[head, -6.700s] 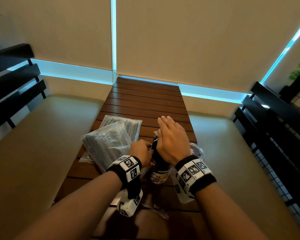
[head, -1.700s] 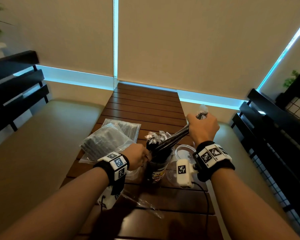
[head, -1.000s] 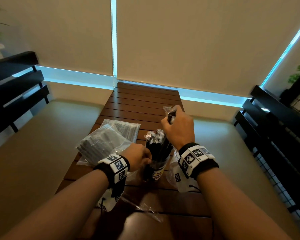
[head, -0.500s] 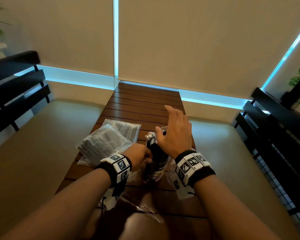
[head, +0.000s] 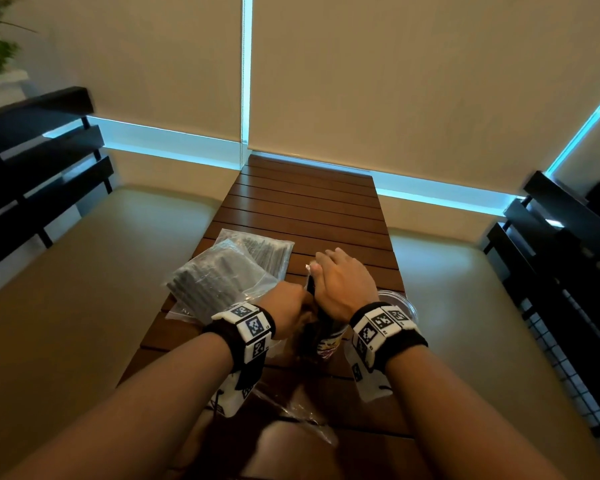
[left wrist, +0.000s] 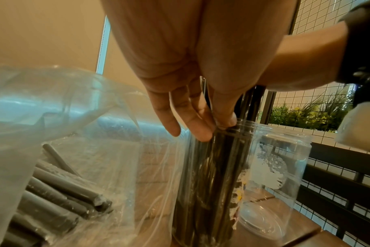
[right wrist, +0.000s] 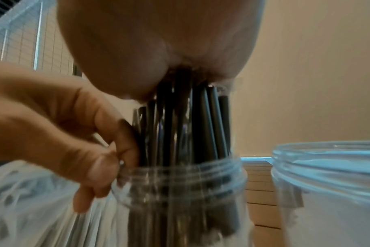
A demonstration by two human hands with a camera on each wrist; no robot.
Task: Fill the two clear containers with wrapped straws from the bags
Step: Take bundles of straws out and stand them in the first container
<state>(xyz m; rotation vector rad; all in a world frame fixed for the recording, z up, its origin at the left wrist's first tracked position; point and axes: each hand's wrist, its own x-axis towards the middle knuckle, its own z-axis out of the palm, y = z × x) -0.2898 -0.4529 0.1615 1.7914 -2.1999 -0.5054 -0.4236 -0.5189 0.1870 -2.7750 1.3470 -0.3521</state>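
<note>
A clear container point(head: 329, 344) packed with black wrapped straws point(right wrist: 180, 125) stands near the table's front. My left hand point(left wrist: 203, 128) grips it at the rim point(right wrist: 180, 173), fingers lying against the straws. My right hand point(head: 329, 261) lies flat on the straw tops with straight fingers, the palm point(right wrist: 158, 50) pressing down on them. The second clear container point(right wrist: 327, 183) stands right beside it on the right and looks empty. Two clear bags of grey wrapped straws point(head: 218, 278) lie to the left on the table.
The slatted wooden table point(head: 305, 202) runs away from me between two beige benches point(head: 83, 271). A crumpled clear bag point(head: 291, 407) lies at the near edge. Black rails and a wire grid point(head: 568, 306) stand on the right.
My right hand brought a bunch of straws from the right into the container, let go, and now lies flat on top. The left hand stayed at the container.
</note>
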